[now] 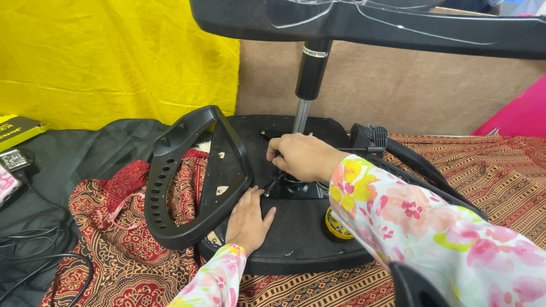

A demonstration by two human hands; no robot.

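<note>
An upturned black office chair seat lies on a patterned cloth, its gas-lift column rising to the black base overhead. My left hand rests flat on the seat underside, fingers apart, touching the edge of a black armrest loop. My right hand is closed around a thin black tool at the metal mechanism plate by the column's foot. The tool's tip is hidden by the fingers.
A small yellow container of screws sits on the seat by my right forearm. A second armrest lies at right. Black cables and a small device lie at left; yellow cloth hangs behind.
</note>
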